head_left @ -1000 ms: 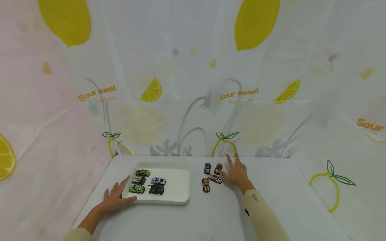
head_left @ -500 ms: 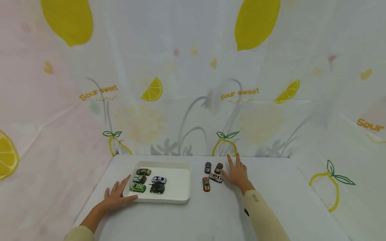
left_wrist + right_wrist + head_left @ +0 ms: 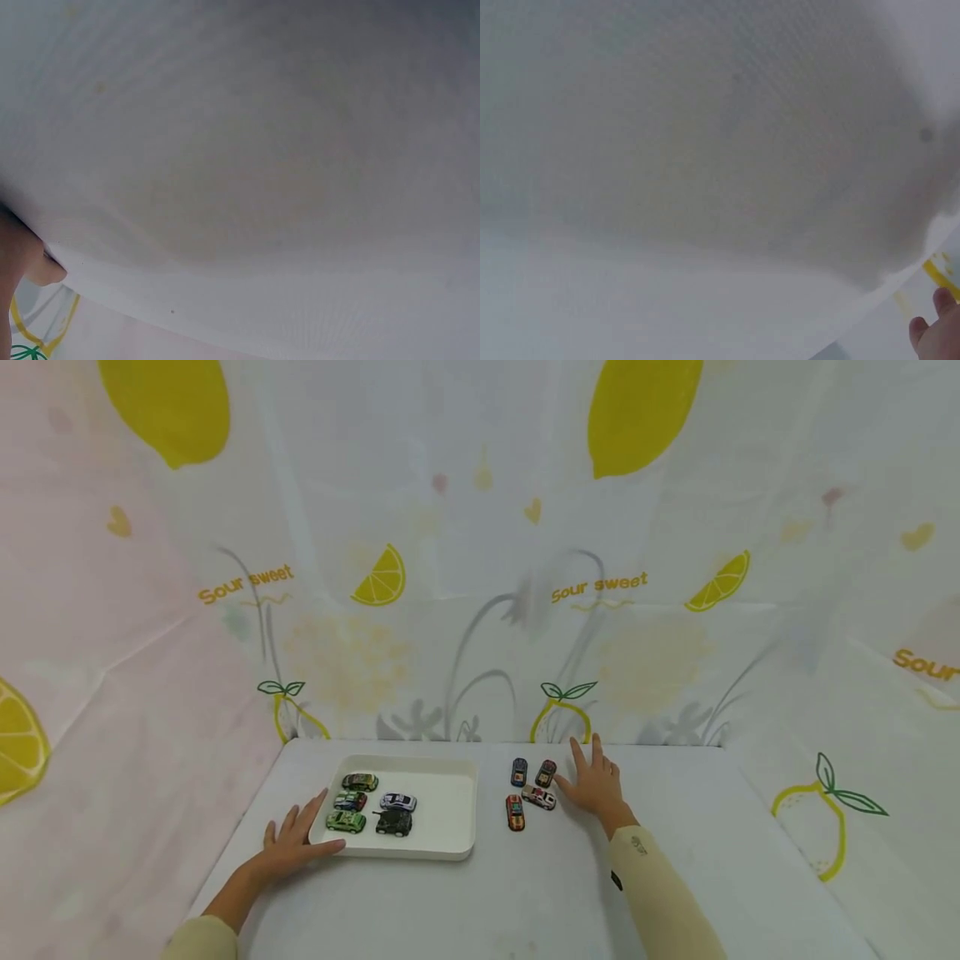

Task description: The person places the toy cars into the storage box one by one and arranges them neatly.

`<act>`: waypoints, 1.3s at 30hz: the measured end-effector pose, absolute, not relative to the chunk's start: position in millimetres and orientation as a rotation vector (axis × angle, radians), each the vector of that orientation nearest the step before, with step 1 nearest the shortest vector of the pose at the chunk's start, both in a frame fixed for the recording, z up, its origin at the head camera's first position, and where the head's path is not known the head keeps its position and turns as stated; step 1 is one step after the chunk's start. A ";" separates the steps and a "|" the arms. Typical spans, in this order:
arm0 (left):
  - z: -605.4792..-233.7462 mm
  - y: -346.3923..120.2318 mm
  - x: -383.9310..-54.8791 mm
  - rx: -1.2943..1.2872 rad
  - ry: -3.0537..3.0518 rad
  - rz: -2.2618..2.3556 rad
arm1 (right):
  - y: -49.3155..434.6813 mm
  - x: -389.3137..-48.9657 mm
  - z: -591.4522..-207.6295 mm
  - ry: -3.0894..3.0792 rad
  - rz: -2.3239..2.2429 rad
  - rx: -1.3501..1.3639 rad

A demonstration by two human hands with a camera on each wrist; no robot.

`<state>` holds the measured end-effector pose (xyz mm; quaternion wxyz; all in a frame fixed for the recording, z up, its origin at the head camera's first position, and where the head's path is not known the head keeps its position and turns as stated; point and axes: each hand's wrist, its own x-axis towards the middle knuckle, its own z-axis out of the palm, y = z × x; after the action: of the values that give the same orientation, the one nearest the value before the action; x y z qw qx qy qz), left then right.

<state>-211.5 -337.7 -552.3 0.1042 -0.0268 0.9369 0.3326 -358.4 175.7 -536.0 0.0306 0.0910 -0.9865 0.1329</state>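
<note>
My left hand [image 3: 288, 852] rests at the front left corner of a white tray [image 3: 444, 814], fingers spread along its side and thumb along its front edge. Inside the tray stand a green toy car [image 3: 346, 822], a white one [image 3: 398, 802], a black toy tank [image 3: 393, 823] and other small cars. My right hand [image 3: 598, 787] lies with spread fingers on the table, its thumb close to a dark red toy car [image 3: 546, 773]. Beside that are a blue car [image 3: 519, 772], a white-and-red car [image 3: 538, 797] and an orange-red car [image 3: 514, 812]. Neither hand holds anything.
A white cloth covers the table [image 3: 510, 893]. Behind it and at both sides hangs a lemon-print curtain [image 3: 465, 635]. Both wrist views show mostly pale cloth, with a few fingertips at the lower corners.
The head view has shifted slightly, so the whole scene sits a little higher. Both hands, the tray and the toy cars otherwise stay where they were.
</note>
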 end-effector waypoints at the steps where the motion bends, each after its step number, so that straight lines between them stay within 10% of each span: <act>1: -551.3 -337.8 -211.7 -0.078 2.762 0.981 | 175.5 -358.8 -537.1 -3.040 0.410 0.279; 39: -551.5 -336.2 -212.7 -0.086 2.765 0.983 | 149.8 -369.8 -534.0 -3.030 0.528 0.351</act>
<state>-212.7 -336.2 -551.5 0.1026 -0.0292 0.9369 0.3329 -369.8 149.8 -534.0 0.0228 0.1133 -0.9785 0.1706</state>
